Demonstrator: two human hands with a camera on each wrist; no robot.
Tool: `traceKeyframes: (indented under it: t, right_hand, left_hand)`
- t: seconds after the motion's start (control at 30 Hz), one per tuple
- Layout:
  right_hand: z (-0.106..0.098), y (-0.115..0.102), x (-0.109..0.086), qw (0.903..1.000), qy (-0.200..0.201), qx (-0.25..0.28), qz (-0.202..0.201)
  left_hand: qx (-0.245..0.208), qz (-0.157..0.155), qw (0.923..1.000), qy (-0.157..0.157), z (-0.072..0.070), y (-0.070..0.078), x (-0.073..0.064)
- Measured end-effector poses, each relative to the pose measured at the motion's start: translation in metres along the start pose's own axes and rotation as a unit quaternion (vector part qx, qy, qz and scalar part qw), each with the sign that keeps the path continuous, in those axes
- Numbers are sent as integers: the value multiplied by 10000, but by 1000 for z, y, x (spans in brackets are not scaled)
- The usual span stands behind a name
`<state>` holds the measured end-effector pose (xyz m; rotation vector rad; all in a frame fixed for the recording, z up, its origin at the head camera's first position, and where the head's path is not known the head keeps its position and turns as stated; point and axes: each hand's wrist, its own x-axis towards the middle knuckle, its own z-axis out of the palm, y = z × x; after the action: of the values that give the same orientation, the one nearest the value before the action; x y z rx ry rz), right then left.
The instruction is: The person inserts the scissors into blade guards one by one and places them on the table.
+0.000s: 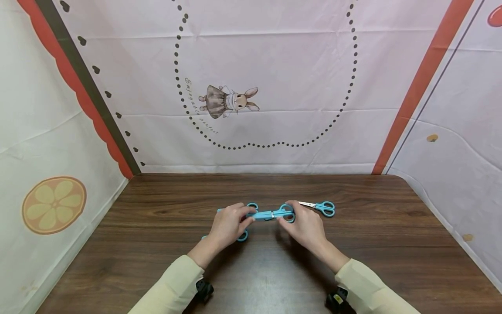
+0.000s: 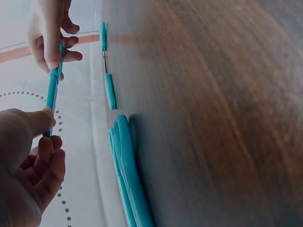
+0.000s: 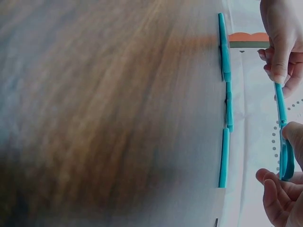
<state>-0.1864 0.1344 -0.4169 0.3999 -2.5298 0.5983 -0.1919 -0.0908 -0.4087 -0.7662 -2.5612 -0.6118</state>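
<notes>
Both hands hold one pair of teal scissors (image 1: 279,214) level above the table. My left hand (image 1: 227,226) pinches the end of its teal blade cover (image 1: 263,215) between thumb and fingers. At the other end, my right hand (image 1: 307,226) grips the finger loops. In the left wrist view the covered scissors (image 2: 53,90) stretch from one hand to the other. Beside the right hand lies another pair of scissors (image 1: 319,206) with its metal blades bare. More teal scissors (image 1: 247,238) lie under and beyond the left hand, which hides much of them.
The brown wooden table (image 1: 266,270) reaches back to a pale printed cloth (image 1: 274,87) hanging behind it. Cloth also hangs along the left and right sides. A teal strip-like piece (image 2: 110,90) lies in line with the bare blades in the left wrist view.
</notes>
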Motion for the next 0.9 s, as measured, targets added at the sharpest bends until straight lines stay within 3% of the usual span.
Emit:
traceKeyframes:
  t: [0.17,0.57,0.9]
  right_hand:
    - [1,-1,1,9999,84,19,-54]
    - [-1,-4,3,9993,-264,-67,260]
    - [1,-4,1,9995,-228,-103,212]
  left_hand:
    - [-93,-50,9999,-19,-2,0,1]
    - [-109,-121,9999,-34,-2,1,2]
    - [-67,-122,9999,-46,-2,1,1]
